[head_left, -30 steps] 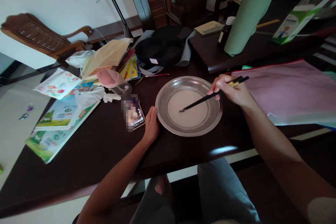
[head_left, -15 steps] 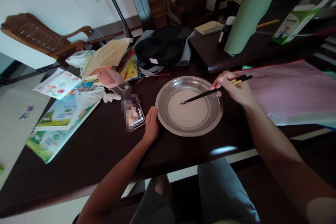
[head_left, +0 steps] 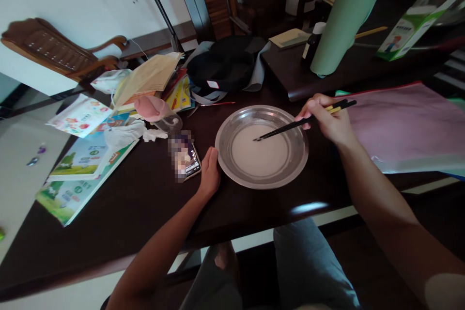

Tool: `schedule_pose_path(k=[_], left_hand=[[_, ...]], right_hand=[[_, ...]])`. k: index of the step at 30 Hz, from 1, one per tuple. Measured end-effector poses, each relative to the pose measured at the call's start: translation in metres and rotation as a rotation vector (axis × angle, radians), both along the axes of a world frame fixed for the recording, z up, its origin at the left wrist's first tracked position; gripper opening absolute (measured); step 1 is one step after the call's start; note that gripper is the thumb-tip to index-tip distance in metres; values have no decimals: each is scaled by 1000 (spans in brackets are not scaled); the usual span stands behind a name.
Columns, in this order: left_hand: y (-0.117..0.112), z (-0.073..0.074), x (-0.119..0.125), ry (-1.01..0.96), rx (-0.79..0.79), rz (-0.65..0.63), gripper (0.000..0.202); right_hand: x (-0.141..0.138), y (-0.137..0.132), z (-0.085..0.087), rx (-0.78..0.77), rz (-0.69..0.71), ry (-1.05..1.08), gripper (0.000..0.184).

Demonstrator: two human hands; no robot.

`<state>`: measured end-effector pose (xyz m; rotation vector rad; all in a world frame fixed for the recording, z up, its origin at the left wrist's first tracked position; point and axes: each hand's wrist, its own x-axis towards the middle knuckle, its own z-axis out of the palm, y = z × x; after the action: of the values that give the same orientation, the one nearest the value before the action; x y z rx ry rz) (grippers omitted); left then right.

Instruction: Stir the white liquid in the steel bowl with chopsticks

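Evidently the right hand (head_left: pixel 327 118) has its fingers closed around a pair of black chopsticks (head_left: pixel 285 129), gripping them near their gold-banded upper ends, which stick out past the hand to the right. The chopsticks slant down and leftward over the rim of a round metal basin (head_left: pixel 261 184), their tips close together at the whitish liquid (head_left: pixel 259 160) in its middle; how deep they dip is hard to tell. The basin sits near the front edge of the dark table (head_left: pixel 152 213), between the two hands. At its left side the left hand (head_left: pixel 210 172) rests with fingers against the outer rim; the thumb is hidden, so I cannot tell whether it pinches the metal or merely steadies it. Just left of that hand lies a phone (head_left: pixel 191 157) with its screen lit and partly blurred out. Beyond the phone are a crumpled tissue (head_left: pixel 155 134) and a clear container with a pink top (head_left: pixel 150 108). A black bag (head_left: pixel 221 68) lies behind the basin, and a pinkish folder (head_left: pixel 392 131) spreads out to the right, near the right hand.
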<state>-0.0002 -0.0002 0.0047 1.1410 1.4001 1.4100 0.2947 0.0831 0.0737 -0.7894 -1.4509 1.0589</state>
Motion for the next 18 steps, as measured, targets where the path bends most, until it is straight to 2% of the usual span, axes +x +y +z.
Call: schedule_pose_path(k=[3,8,11,15,18], left_hand=[[0,-4,-1,-21,-8,0,46],[0,-4,-1,-36,-10,5,47],[0,-4,0,-51,-9,-6,47],[0,-1,1,-49,-1,-1,48],[0,2,2,-35,8,4,51]], right_hand=[[3,2,-1,8,-36,90,38],[0,-2,-3,-48,151,11,32],[0,-1,-3,-17,80,-19,31],[7,6,-2,20,-55,96,38],[6,4,-2,-30,43,90,38]])
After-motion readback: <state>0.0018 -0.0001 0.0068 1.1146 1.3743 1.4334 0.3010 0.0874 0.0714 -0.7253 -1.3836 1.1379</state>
